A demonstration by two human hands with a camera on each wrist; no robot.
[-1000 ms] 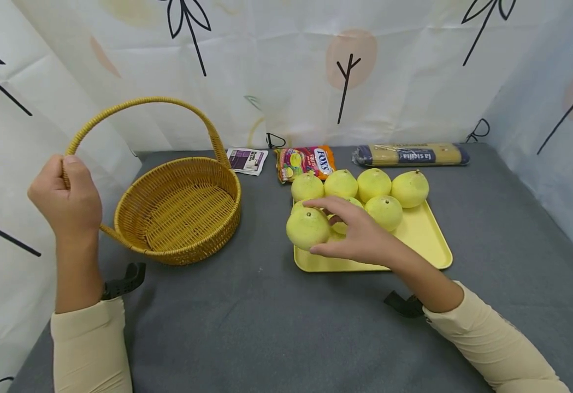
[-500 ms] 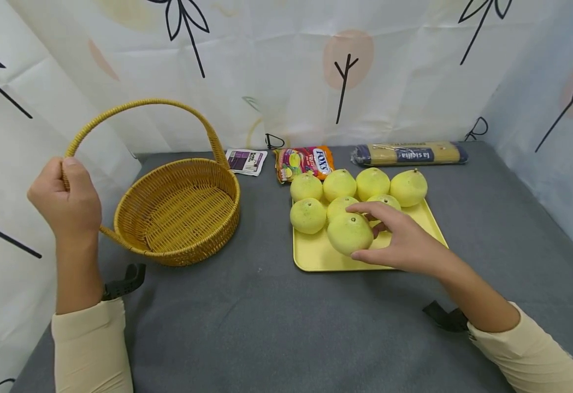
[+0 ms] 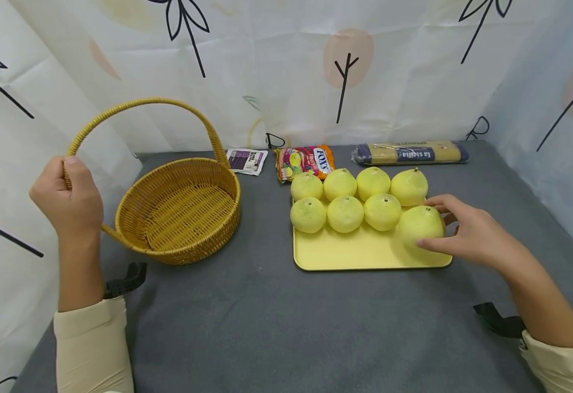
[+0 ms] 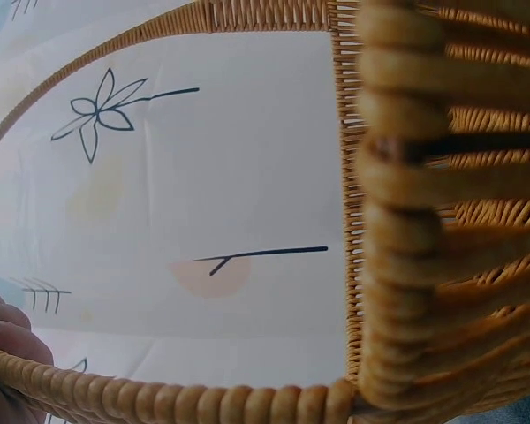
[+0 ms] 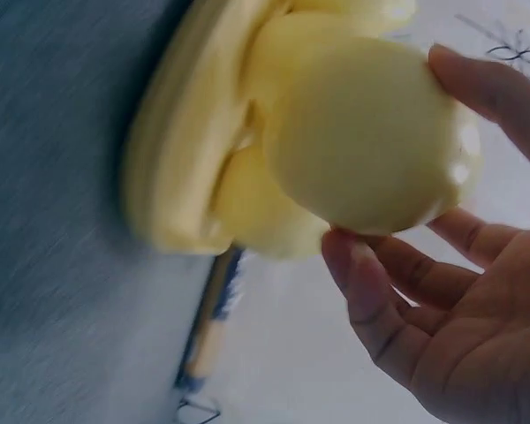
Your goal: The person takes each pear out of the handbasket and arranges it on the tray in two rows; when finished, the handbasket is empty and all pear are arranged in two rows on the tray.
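In the head view my left hand (image 3: 70, 199) grips the handle of a woven wicker basket (image 3: 193, 252), whose inside shows bare. The basket leans toward me; whether its base touches the table cannot be told. My right hand (image 3: 473, 234) pinches a pale yellow-green pomelo (image 3: 421, 222) between thumb and fingers, over the right side of a yellow tray (image 3: 345, 254). In the right wrist view that pomelo (image 5: 371, 132) is held by the fingertips, with other fruit behind it. Two rows of pomelos (image 3: 345, 214) sit on the tray, left of and behind the held one.
Along the back of the grey table (image 3: 276, 327) lie a purple-and-white packet (image 3: 247, 161), an orange-and-red candy bag (image 3: 306, 162) and a long pack of spaghetti (image 3: 411, 153). A patterned white curtain (image 3: 286, 71) hangs behind.
My right hand has carried the pomelo rightward across the tray, from its left side to the right end of the front row. My left hand and the basket have barely moved.
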